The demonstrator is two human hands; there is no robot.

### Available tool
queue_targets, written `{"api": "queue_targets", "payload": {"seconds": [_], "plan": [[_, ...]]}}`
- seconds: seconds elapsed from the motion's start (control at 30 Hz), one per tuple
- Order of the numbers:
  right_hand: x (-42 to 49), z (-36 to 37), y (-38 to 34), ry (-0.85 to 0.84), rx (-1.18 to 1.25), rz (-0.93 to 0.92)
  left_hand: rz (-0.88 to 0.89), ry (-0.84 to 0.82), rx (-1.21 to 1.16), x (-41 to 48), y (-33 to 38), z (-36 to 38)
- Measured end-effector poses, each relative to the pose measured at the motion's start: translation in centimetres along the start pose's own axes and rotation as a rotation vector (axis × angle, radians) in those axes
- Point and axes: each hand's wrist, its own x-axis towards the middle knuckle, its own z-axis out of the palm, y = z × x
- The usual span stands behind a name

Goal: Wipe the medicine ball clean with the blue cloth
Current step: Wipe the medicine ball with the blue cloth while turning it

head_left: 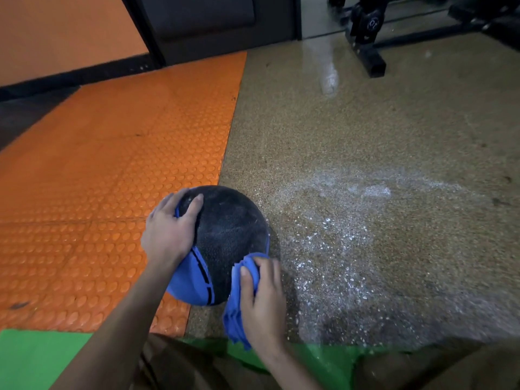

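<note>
A black and blue medicine ball (228,235) sits on the floor where the orange studded mat meets the speckled floor. My left hand (168,229) grips its upper left side, fingers spread and curved over the top. My right hand (263,299) holds a folded blue cloth (239,299) and presses it against the ball's lower right side. The cloth hangs down below my palm. The ball's black top looks dusty.
The orange studded mat (112,178) covers the left. The speckled tan floor (365,136) on the right carries white powder or wet marks (337,240). A black equipment rack foot (368,57) and dumbbells stand far back right. Green matting (42,358) lies nearest me.
</note>
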Motion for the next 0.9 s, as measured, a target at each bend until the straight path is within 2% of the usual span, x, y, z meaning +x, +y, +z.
{"api": "queue_targets", "payload": {"seconds": [0.07, 0.17, 0.2, 0.3, 0.37, 0.43, 0.53, 0.57, 0.6, 0.73, 0.77, 0.83, 0.9], "plan": [[0.8, -0.1, 1.4, 0.044, 0.006, 0.086, -0.027, 0.012, 0.006, 0.0, 0.2, 0.1], [1.9, -1.0, 2.5, -0.074, 0.093, 0.394, -0.057, 0.024, 0.024, -0.2, 0.8, 0.4], [2.3, -1.3, 2.2, -0.074, 0.081, 0.384, -0.063, 0.031, 0.031, -0.3, 1.1, 0.6], [2.7, -1.6, -0.2, 0.027, 0.016, 0.088, -0.084, 0.042, 0.039, -0.3, 1.7, 0.8], [2.9, -1.3, -0.3, 0.059, -0.003, -0.011, -0.088, 0.042, 0.037, -0.4, 2.0, 0.8], [3.6, -1.3, 0.8, 0.072, 0.04, 0.127, -0.092, 0.034, 0.047, -0.6, 2.3, 0.8], [5.1, -1.6, 2.9, -0.092, 0.218, 0.562, -0.09, 0.023, 0.072, -0.7, 2.5, 0.9], [5.3, -1.9, 3.0, -0.126, 0.199, 0.628, -0.082, 0.024, 0.084, -0.8, 2.6, 0.9], [5.5, -2.1, 2.8, -0.124, 0.151, 0.596, -0.074, 0.027, 0.093, -0.8, 2.6, 1.0], [4.2, -1.8, -0.8, 0.044, -0.077, 0.04, -0.088, 0.025, 0.091, -0.6, 2.6, 1.0], [3.8, -1.3, -0.7, 0.067, -0.09, -0.042, -0.099, 0.018, 0.089, -0.5, 2.6, 0.9], [3.7, -1.0, 0.4, 0.07, -0.066, -0.003, -0.112, 0.012, 0.087, -0.4, 2.5, 0.7], [4.0, -1.8, 2.1, -0.03, 0.009, 0.244, -0.113, 0.011, 0.087, 0.1, 2.6, 0.8]]}}
